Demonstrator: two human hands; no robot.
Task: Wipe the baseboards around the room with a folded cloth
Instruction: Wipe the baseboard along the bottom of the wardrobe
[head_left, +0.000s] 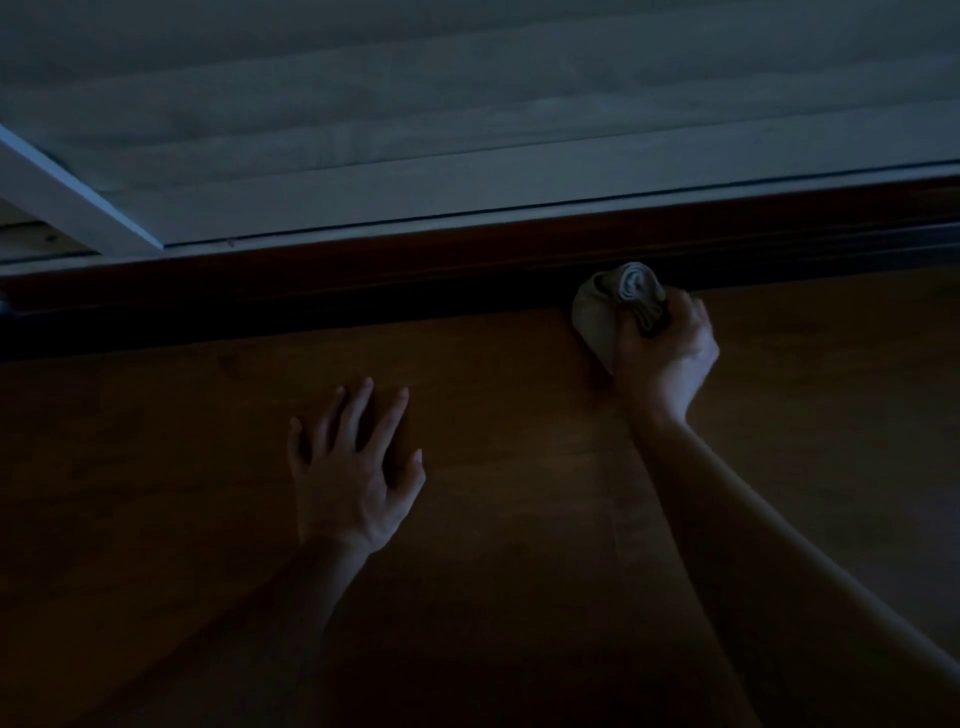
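The room is dim. A dark wooden baseboard (363, 275) runs across the view from left to right where the floor meets the wall. My right hand (667, 351) is shut on a pale folded cloth (597, 306), and the cloth's far end presses against the baseboard right of centre. My left hand (353, 467) lies flat on the wooden floor with its fingers spread, well short of the baseboard and holding nothing.
Brown wooden floor (519, 519) fills the lower half of the view. Above the baseboard sits a pale slatted panel (467, 104) in a light frame (78, 192), with a lighter strip at the far left edge.
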